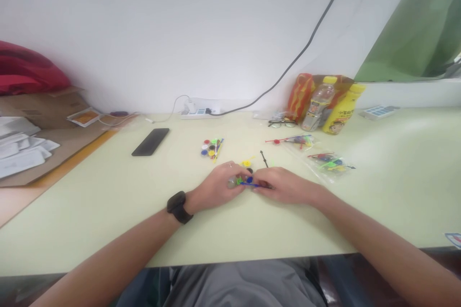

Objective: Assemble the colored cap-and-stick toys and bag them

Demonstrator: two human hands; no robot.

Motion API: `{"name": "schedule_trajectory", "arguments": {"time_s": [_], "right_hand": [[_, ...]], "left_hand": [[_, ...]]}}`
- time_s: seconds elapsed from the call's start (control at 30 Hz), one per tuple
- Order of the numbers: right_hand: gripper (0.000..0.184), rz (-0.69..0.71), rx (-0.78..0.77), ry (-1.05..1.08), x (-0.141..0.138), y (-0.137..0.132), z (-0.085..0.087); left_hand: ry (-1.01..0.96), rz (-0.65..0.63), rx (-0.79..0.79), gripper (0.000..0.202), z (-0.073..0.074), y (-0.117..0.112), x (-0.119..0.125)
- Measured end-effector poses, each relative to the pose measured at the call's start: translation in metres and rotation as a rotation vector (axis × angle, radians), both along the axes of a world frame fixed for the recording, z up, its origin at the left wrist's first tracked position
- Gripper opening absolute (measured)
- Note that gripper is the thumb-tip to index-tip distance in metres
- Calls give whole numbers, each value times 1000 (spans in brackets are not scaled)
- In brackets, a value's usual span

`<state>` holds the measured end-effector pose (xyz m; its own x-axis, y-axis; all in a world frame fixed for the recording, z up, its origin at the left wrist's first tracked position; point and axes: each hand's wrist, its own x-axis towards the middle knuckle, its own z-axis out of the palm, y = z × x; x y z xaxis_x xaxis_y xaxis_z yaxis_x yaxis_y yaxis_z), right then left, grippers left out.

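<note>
The smooth pale-green tabletop (90, 230) runs to a straight front edge low in the frame, and a strip of it lies between the hands and that edge. At centre, the left hand (219, 184) curls its fingers beside a bright-green plastic piece (239, 181); whether they grip it I can't tell. The right hand (288, 184) pinches a slim blue plastic arrow (252, 184) near a round blue disc (249, 180). Just beyond lie a yellow plastic disc (246, 163) and a thin black arrow (264, 158). Crinkled clear plastic bags of coloured pieces (329, 163) sit right of centre, before a clear yellow-capped bottle (317, 108). A flat black phone (150, 142) lies left of centre; brown cardboard (39, 110) bounds the left side.
</note>
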<state>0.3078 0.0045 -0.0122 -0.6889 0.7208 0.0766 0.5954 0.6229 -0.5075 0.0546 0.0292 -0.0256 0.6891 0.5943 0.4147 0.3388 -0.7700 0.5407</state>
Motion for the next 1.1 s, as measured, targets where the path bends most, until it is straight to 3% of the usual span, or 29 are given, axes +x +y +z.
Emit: {"name": "schedule_trajectory", "arguments": {"time_s": [0.3,0.87,1.1], "right_hand": [[34,-31,72,-28,-2,2,-1],[26,-106,99,-71,-4,-5,10],[30,-55,108,-89,-3,-2,4]], "left_hand": [[4,36,22,20,0,0,1],[4,29,-9,20,0,-1,1],[4,17,2,19,0,0,1]]}}
